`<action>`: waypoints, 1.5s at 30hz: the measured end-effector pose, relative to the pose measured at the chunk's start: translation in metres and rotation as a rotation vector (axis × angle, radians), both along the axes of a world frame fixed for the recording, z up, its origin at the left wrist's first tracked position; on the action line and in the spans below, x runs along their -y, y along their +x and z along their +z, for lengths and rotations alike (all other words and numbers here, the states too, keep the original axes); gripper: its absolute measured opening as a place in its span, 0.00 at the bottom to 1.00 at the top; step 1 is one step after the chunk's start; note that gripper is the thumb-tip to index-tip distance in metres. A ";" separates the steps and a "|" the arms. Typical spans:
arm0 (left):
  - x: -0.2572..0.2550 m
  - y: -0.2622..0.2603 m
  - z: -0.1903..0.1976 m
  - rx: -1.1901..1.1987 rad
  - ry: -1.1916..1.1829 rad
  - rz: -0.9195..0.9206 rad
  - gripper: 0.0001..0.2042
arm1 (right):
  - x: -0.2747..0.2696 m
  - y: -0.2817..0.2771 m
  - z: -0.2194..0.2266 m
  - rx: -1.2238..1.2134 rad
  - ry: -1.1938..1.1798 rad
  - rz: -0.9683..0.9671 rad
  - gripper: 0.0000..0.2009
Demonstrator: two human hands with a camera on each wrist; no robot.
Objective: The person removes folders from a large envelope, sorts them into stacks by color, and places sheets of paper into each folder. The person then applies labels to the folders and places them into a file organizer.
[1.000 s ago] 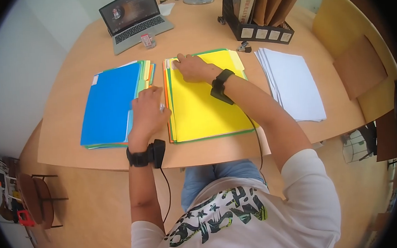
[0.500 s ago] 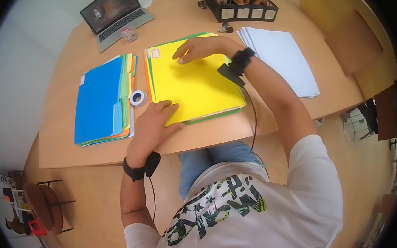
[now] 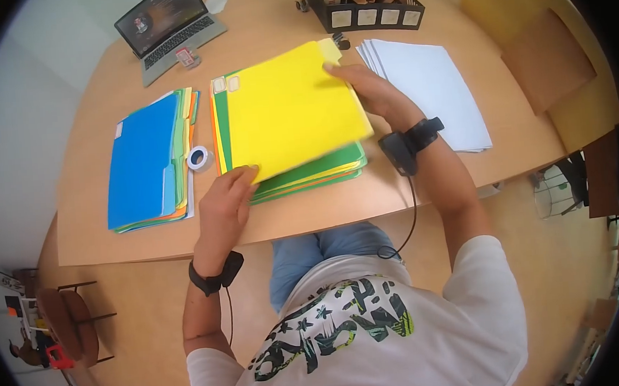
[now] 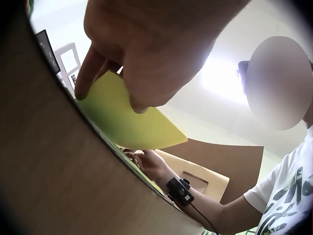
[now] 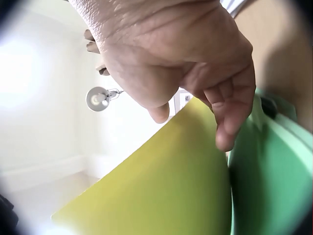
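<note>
A yellow file folder (image 3: pixel 289 112) with a small label at its upper left is raised at a tilt over a stack of folders (image 3: pixel 322 169), whose top one is green. My left hand (image 3: pixel 224 206) pinches its lower left corner, thumb on one face and fingers on the other in the left wrist view. At the far right edge, near the tab, my right hand (image 3: pixel 374 91) holds the folder with the thumb on top. In the right wrist view the yellow sheet stands apart from the green folder (image 5: pixel 269 171) below.
To the left lie a pile of folders topped by a blue one (image 3: pixel 146 161) and a roll of tape (image 3: pixel 198 158). White papers (image 3: pixel 428 91) lie at the right. Behind stand a laptop (image 3: pixel 169 31), a small red-and-white box (image 3: pixel 186 57), a black clip (image 3: pixel 340 41) and a black file rack (image 3: pixel 369 15).
The yellow folder has come up off the stack, baring the green one. My right hand has moved from its top to the right edge; my left has moved from the tape to the lower left corner.
</note>
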State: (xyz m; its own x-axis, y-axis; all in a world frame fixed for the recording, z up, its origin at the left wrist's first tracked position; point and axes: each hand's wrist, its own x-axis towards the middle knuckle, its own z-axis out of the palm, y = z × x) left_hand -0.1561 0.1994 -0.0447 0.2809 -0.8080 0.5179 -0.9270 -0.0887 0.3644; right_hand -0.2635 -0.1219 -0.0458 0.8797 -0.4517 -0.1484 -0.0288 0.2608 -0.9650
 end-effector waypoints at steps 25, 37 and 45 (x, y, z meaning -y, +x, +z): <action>-0.211 0.258 0.049 -1.076 -0.196 0.460 0.20 | -0.026 0.002 -0.007 -0.053 -0.360 0.216 0.23; -0.203 0.241 -0.010 -0.817 -0.053 0.711 0.19 | -0.026 0.004 -0.009 -0.071 -0.374 0.194 0.18; -0.187 0.241 -0.020 -0.584 -0.030 0.790 0.21 | -0.026 0.003 -0.009 -0.086 -0.372 0.184 0.18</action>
State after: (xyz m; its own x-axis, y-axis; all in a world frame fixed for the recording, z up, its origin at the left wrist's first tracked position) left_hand 0.0848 0.3864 -0.0648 0.9533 -0.2660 0.1428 -0.2780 -0.5886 0.7591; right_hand -0.2603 -0.0956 -0.0550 0.9421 -0.3252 -0.0815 -0.1270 -0.1214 -0.9844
